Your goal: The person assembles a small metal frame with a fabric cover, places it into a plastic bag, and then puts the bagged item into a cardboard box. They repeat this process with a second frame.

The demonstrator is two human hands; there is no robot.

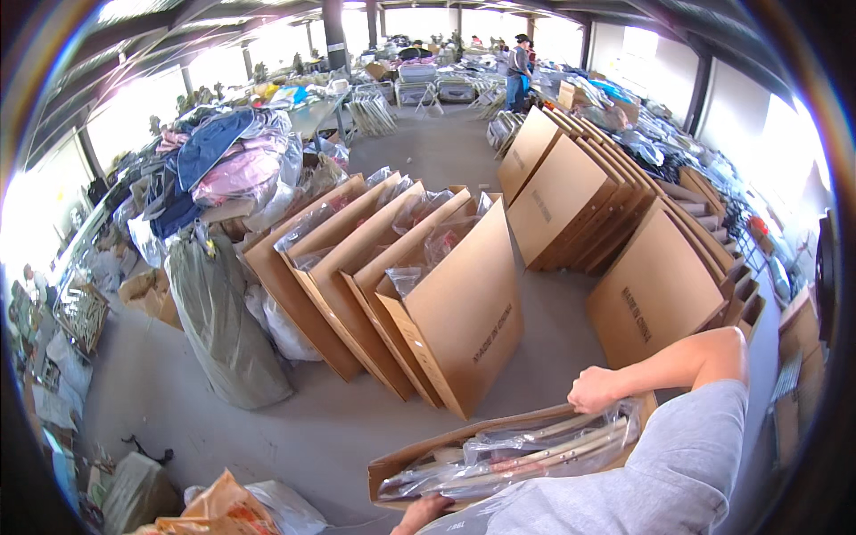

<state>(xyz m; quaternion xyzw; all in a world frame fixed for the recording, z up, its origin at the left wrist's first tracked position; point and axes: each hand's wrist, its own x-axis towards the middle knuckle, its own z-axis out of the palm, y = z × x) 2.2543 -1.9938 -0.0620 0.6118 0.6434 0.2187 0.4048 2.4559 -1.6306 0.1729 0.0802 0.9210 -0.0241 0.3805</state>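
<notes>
An open cardboard carton (428,445) lies before me, holding cream-coloured tubular parts (568,449) wrapped in clear plastic. My right hand (592,390) is closed at the carton's far rim, near its right end; it seems to grip the edge or the plastic there. At the near side, towards the left end, my left hand (425,511) touches the carton's edge, its fingertips by the plastic. My forearm and grey shirt hide part of the carton's near side. Just beyond stands a row of open, upright cartons (461,301) with plastic-wrapped contents.
More flat cartons (562,194) stand in rows at the right. A tall grey-green wrapped bundle (217,321) stands left, beside heaped bagged fabric (227,160). Plastic bags (227,505) lie at lower left. A person (518,73) stands far back among folded frames and piles.
</notes>
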